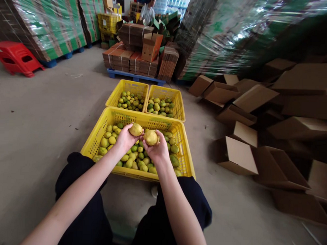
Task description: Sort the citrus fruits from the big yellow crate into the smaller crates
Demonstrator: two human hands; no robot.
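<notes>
My left hand (127,138) is closed around a yellow lemon (136,129), held above the near crate. Close beside it, my right hand (157,147) grips a second, paler yellow lemon (151,137) with some brownish marks. Below both hands stands a large yellow plastic crate (190,161) holding many yellow and green lemons (129,163). The fingertips of the two hands almost meet between the fruits.
Two smaller yellow crates (113,95) with lemons stand behind the large one. Flattened cartons (120,60) lie on a blue pallet (135,78). Open cardboard boxes (240,153) are heaped at right, a red stool (18,58) at left. A person (148,13) is at the back.
</notes>
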